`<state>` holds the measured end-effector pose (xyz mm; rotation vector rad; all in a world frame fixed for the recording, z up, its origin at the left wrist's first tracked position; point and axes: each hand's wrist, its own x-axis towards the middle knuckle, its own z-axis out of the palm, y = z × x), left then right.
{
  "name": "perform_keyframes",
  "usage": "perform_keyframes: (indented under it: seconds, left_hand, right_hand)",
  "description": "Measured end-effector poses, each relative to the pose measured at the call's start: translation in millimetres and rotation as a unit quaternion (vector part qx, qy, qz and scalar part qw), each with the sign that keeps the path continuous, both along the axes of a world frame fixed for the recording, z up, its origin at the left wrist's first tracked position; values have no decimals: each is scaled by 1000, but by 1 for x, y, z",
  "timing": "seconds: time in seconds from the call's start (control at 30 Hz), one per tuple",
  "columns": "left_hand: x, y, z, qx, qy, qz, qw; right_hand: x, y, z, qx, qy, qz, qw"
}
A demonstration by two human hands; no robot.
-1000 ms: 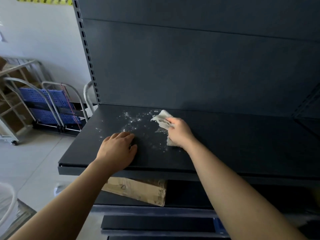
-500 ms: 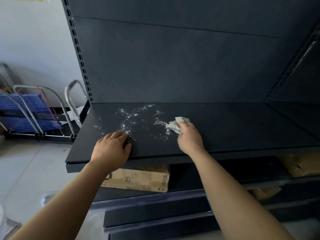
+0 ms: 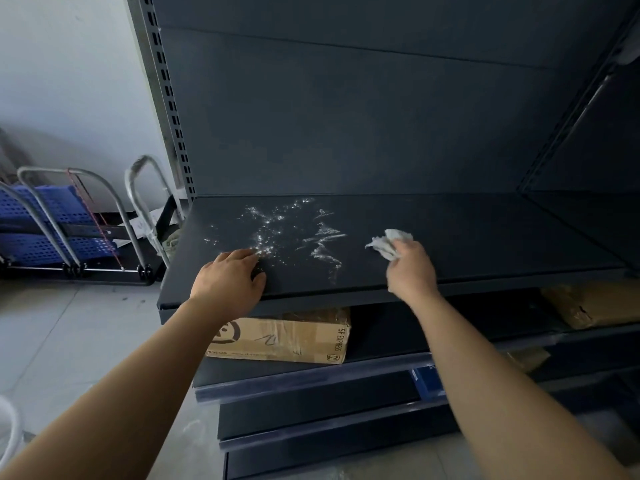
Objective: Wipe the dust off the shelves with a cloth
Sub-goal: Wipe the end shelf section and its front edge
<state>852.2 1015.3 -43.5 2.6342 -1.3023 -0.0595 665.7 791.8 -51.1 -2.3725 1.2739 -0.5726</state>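
Note:
A dark metal shelf (image 3: 485, 237) runs across the middle of the view. White dust (image 3: 277, 230) is scattered over its left half, with smeared streaks at its right edge. My right hand (image 3: 410, 271) grips a crumpled pale cloth (image 3: 389, 242) and presses it on the shelf to the right of the dust. My left hand (image 3: 228, 280) lies flat, palm down, on the shelf's front left part, fingertips touching the dust.
A cardboard box (image 3: 287, 336) sits on the lower shelf under my left hand, another box (image 3: 595, 303) at right. Blue trolleys (image 3: 52, 230) with metal handles stand on the floor at left. A perforated upright (image 3: 166, 91) edges the shelving.
My right hand has drawn the cloth to the right across the shelf, out of the dust, leaving smeared streaks. The left hand stays planted. The view has shifted.

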Motion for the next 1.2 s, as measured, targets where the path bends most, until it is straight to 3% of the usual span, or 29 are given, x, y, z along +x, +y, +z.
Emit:
perform_keyframes:
  seconds: [0.1,0.2,0.3,0.37,0.43,0.53,0.6,0.67,0.73,1.0,1.2]
  left_hand:
    - [-1,0,2,3,1,2,1000]
    - [0,-3,5,9,-1,1,1000]
    - [4,-8,8,7,-6,1,1000]
    - [7,-13,10,7,-7,3,1000]
    - [8,-22,13,10,-8,4,1000]
    - [9,-37,18,7,-11,1,1000]
    - [11,-50,21,10,-13,3,1000]
    - [14,-65,22,17,-13,5,1000]
    - [16,-80,22,21,-14,8,1000]
    - [20,-135,17,32,-8,12,999]
    - [29,-159,10,66,-4,31,997]
  right_hand:
    - [25,31,-7,-28,-6,80,996]
    - [38,39,1,95,-118,117,982]
    - [36,16,15,188,-269,66,942]
    - [33,-3,22,248,-316,30,915]
    - [31,-24,22,261,-266,2,928]
    - [30,-45,17,90,-126,-42,987]
    - [34,-43,17,-3,-108,30,994]
    - [40,-38,10,-35,-4,138,990]
    - [40,-40,-3,-71,98,182,976]
    - [14,-129,-9,-57,77,139,986]
    - [-7,-218,-12,9,123,-8,992]
